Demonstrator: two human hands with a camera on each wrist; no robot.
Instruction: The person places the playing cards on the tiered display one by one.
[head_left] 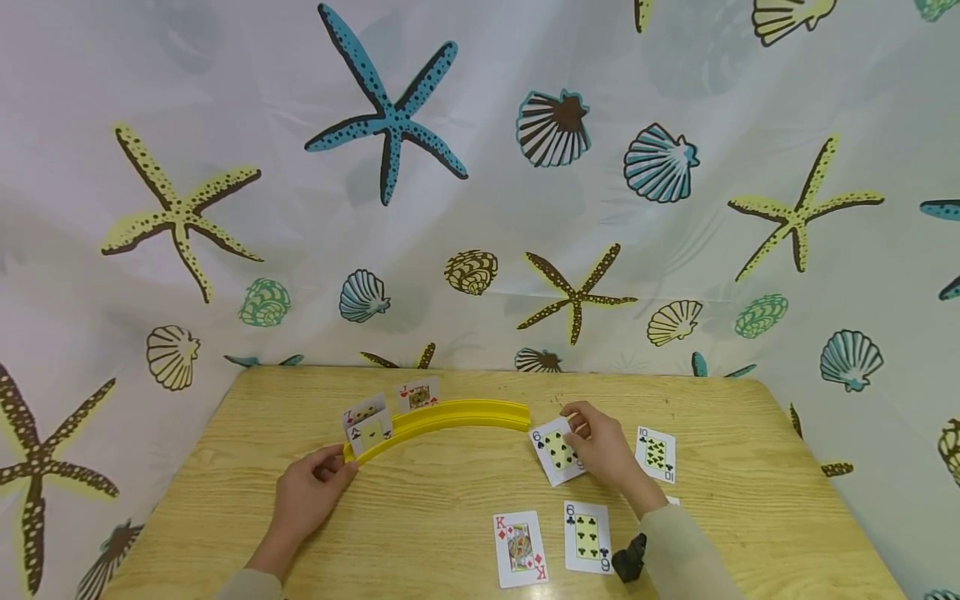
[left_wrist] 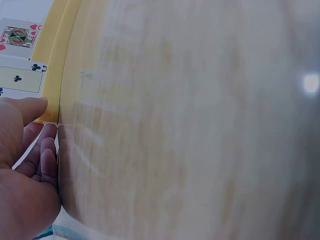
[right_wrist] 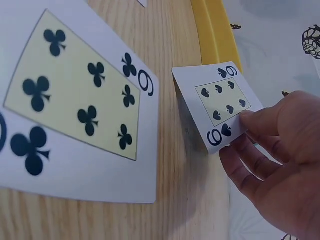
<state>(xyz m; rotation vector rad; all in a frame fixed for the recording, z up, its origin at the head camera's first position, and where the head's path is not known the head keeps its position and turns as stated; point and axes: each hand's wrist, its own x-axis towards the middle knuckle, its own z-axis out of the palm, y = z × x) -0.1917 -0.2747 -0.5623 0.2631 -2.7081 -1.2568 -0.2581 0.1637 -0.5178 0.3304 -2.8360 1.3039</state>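
My left hand (head_left: 309, 492) grips the left end of a curved yellow card holder (head_left: 465, 412), thumb on top in the left wrist view. Upright in that end stand an ace of clubs (head_left: 372, 433) and, behind it, a red seven (head_left: 362, 408). A jack of hearts (head_left: 418, 395) stands a bit further along. Just off the holder's right end, my right hand (head_left: 604, 447) pinches a six of spades (right_wrist: 220, 102) between thumb and fingers. That card is tilted and raised from the table in the right wrist view.
Face up on the wooden table (head_left: 420, 525) lie a king of diamonds (head_left: 520, 550), a six of clubs (head_left: 587, 537) and a ten of clubs (head_left: 656, 454). Another card (head_left: 674, 501) is mostly hidden by the right forearm. A shell-and-starfish curtain (head_left: 480, 208) surrounds the back and sides.
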